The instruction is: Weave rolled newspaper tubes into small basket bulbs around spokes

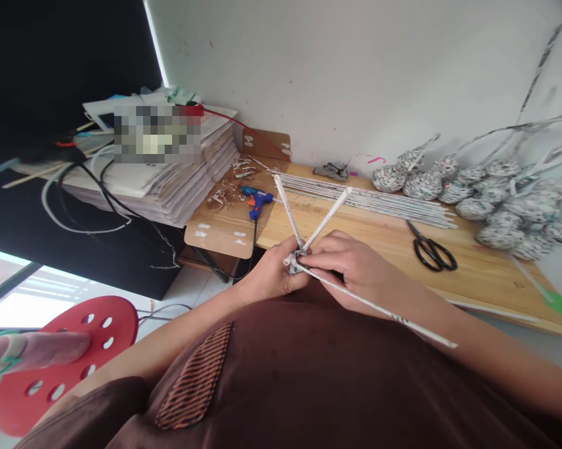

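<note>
A small woven piece of rolled newspaper (294,262) is held close to my body, over the table's front edge. Two paper tubes stick up from it in a V, and a longer one slants down to the right across my right wrist. My left hand (274,271) is closed around the left side of the piece. The fingers of my right hand (344,265) press on its right side, by the base of the tubes.
Behind my hands lie a blue glue gun (258,201) on cardboard, a row of paper tubes (369,201) and black scissors (434,252). Several woven paper balls (500,193) sit at the right. A paper stack (182,181) and a red stool (108,312) are at the left.
</note>
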Demonstrator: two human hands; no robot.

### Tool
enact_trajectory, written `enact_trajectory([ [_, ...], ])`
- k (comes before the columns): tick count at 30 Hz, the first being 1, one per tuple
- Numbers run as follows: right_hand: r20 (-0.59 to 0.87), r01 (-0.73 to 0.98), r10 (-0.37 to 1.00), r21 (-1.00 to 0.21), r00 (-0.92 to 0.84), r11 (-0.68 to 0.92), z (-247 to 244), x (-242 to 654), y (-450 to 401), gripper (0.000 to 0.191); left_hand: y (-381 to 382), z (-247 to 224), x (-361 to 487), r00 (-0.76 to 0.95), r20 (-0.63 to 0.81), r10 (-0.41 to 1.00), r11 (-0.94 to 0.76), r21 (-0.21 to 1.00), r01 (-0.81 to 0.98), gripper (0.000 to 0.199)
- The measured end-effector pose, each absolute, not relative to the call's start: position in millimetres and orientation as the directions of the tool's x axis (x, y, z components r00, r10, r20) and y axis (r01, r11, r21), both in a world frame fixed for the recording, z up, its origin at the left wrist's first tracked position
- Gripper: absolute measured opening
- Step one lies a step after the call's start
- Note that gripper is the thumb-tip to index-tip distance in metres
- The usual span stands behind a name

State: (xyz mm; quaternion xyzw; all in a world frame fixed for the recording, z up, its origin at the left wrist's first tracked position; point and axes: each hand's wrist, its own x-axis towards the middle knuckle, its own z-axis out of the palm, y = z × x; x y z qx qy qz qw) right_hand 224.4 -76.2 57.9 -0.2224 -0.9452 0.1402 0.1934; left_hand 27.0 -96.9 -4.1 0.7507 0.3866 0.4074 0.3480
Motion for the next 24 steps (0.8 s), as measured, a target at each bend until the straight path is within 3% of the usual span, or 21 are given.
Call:
enact_trajectory([
  [5, 0.238, 0.385, 0.529, -0.460, -0.815, 0.800, 66, 236, -77, 0.028, -98, -1, 26, 0.379, 0.343, 0.860, -0.453, 0.854, 0.256, 0.023],
  [9, 0.141, 0.361, 0.477, -0.483, -0.867, 0.798, 71, 234, -72, 0.025, -97, -1, 26, 0.392, 0.327, 0.860, -0.443, 0.860, 0.254, 0.027],
  [13, -0.031, 0.407, 0.470, -0.552, -0.882, 0.728, 83, 228, -67, 0.019, -95, -4, 26, 0.432, 0.355, 0.829, -0.495, 0.827, 0.269, 0.030],
  [17, -0.168, 0.496, 0.482, -0.496, -0.860, 0.713, 95, 218, -67, 0.025, -97, 1, 30, 0.437, 0.341, 0.833, -0.501, 0.800, 0.331, 0.025],
  [21, -0.186, 0.551, 0.528, -0.439, -0.828, 0.710, 94, 209, -73, 0.040, -103, 5, 32, 0.416, 0.269, 0.869, -0.436, 0.814, 0.384, 0.023],
  [24, -0.159, 0.536, 0.529, -0.463, -0.834, 0.706, 91, 208, -76, 0.031, -103, 3, 29, 0.409, 0.223, 0.885, -0.382, 0.849, 0.365, 0.026],
])
